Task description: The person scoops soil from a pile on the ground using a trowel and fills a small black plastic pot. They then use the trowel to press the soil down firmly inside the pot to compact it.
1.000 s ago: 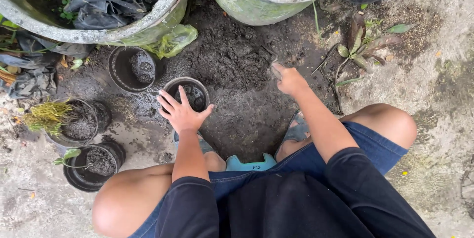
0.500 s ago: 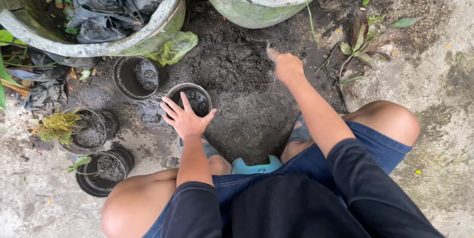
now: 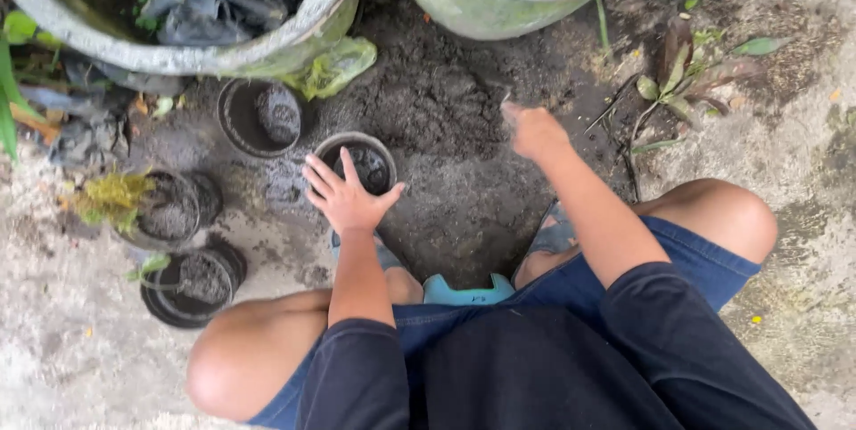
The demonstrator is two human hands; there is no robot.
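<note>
Black plastic pot (image 3: 367, 163), partly filled with soil, standing on the ground just before the squatting person. Left hand (image 3: 346, 198) rests on its near rim, fingers spread open. Right hand (image 3: 533, 130) hovers over the dark soil heap (image 3: 428, 100), fingers curled; contents indiscernible.

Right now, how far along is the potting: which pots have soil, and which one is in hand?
Two small black pots at left, one with a yellowish tuft and one with a green seedling, already hold soil and plants. The left hand rests on the rim of the centre pot, which holds little soil, while the right hand is closed at the soil pile. The far pot holds only a clump.
</note>
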